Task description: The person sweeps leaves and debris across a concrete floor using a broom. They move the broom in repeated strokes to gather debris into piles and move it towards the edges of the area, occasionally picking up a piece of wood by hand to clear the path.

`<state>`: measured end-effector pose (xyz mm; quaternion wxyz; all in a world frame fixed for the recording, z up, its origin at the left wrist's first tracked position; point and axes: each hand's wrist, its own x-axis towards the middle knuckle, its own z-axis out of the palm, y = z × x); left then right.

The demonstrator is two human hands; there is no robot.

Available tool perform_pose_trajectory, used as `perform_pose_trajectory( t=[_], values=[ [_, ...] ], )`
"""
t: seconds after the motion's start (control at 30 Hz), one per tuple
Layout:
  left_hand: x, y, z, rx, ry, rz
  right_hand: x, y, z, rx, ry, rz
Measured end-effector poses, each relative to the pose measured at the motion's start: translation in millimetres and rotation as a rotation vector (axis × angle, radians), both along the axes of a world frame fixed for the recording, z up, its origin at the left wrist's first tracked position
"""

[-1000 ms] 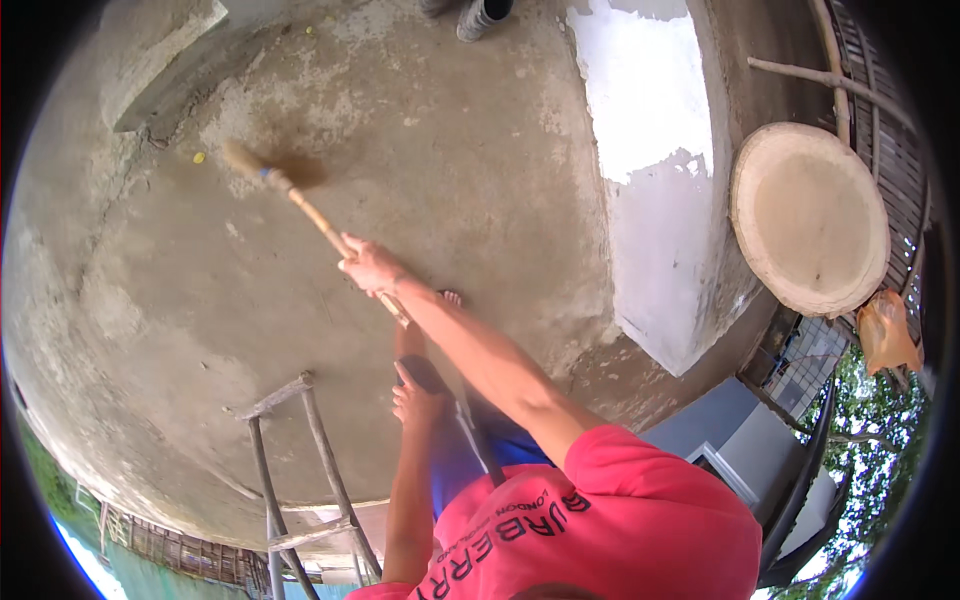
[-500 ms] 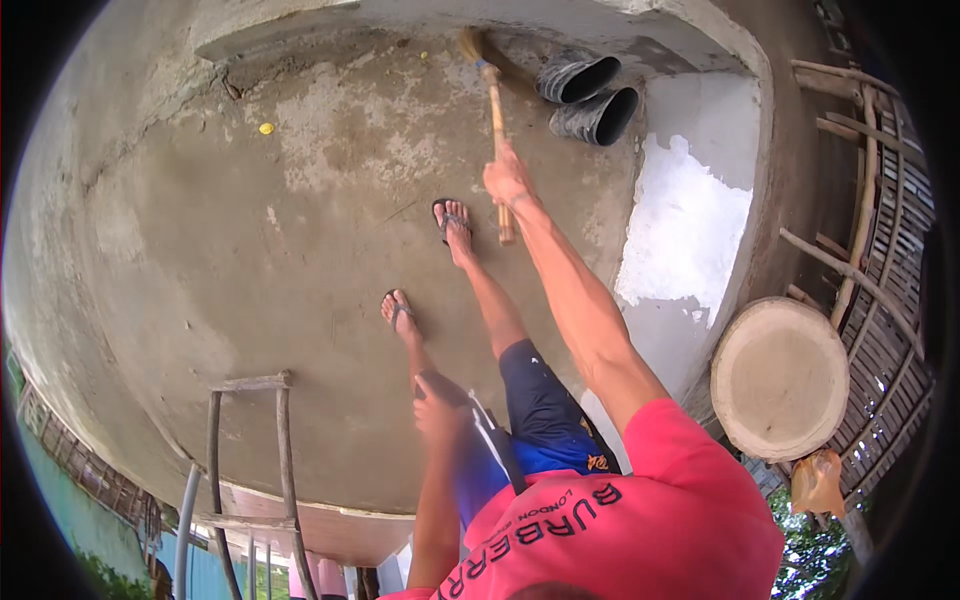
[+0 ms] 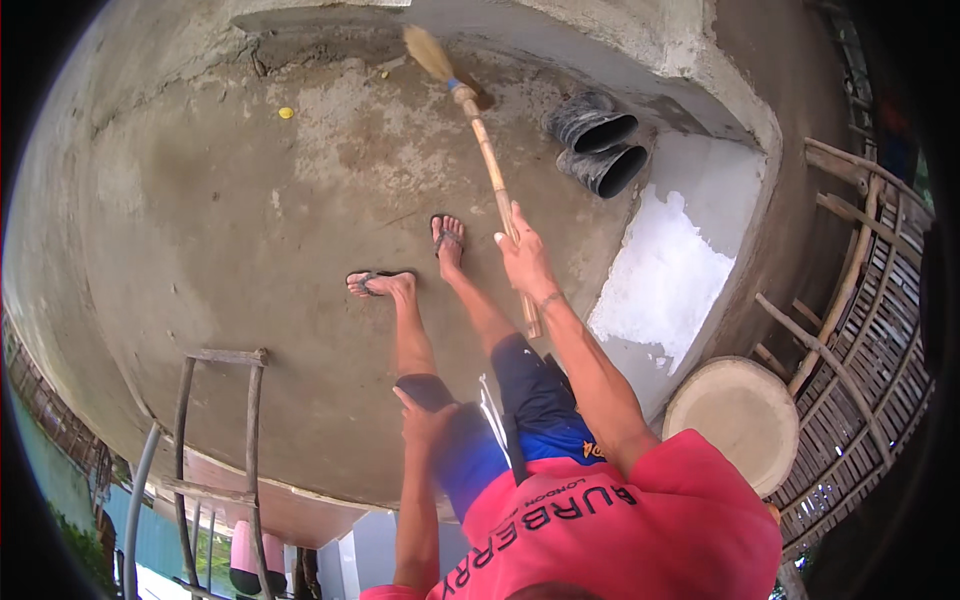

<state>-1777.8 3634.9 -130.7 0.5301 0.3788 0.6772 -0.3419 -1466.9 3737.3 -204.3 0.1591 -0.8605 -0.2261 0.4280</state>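
My right hand (image 3: 526, 266) is wrapped round the bamboo-like handle of a short broom (image 3: 488, 155). Its pale bristles point away from me, near the base of the far wall, and a blue band sits where they meet the handle. The handle's near end sticks out behind my hand. My left hand (image 3: 424, 422) rests on my left knee, over the dark shorts, holding nothing, its fingers partly hidden. To the right of the bristles, a pair of dark rubber boots (image 3: 592, 128) lies on its side with the openings towards me.
A small yellow piece (image 3: 286, 113) lies on the worn concrete floor (image 3: 250, 230). Along the right runs a ledge with white patches (image 3: 665, 270). Beyond it are a round pale wooden slab (image 3: 735, 425) and a slatted fence (image 3: 850, 350). A rough wooden frame (image 3: 255, 430) stands lower left.
My right hand has drawn the broom nearer to me, and its bristles have swung left. My left foot has stepped left and turned outward. The left hand remains on the knee.
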Motion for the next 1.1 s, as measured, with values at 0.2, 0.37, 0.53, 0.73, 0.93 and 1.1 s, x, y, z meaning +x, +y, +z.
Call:
perform_pose_trajectory(
  t=[0.2,0.37,0.53,0.73,0.93,1.1],
  values=[
    [24.7,-30.0,-43.3,0.038,0.001,-0.121,-44.9,108.4,-84.4,-0.174,0.196,-0.169],
    [19.7,-19.2,-44.9,0.044,0.022,-0.151,-69.3,181.0,-70.7,0.091,0.729,-0.228],
    [-41.7,-20.5,-48.9,0.026,0.077,-0.094,-36.1,54.4,30.5,-0.091,0.513,-0.037],
    [-52.7,2.6,-49.2,-0.032,0.056,-0.051,-51.8,-117.8,39.2,-0.278,0.225,-0.411],
    [-60.9,-7.1,-54.8,-0.040,0.039,0.000,-211.7,-46.2,-43.7,-0.238,0.939,-0.620],
    [-46.3,19.4,-53.4,-0.042,0.024,0.053,-243.9,113.3,-38.4,-0.104,1.171,-0.219]
  ],
)
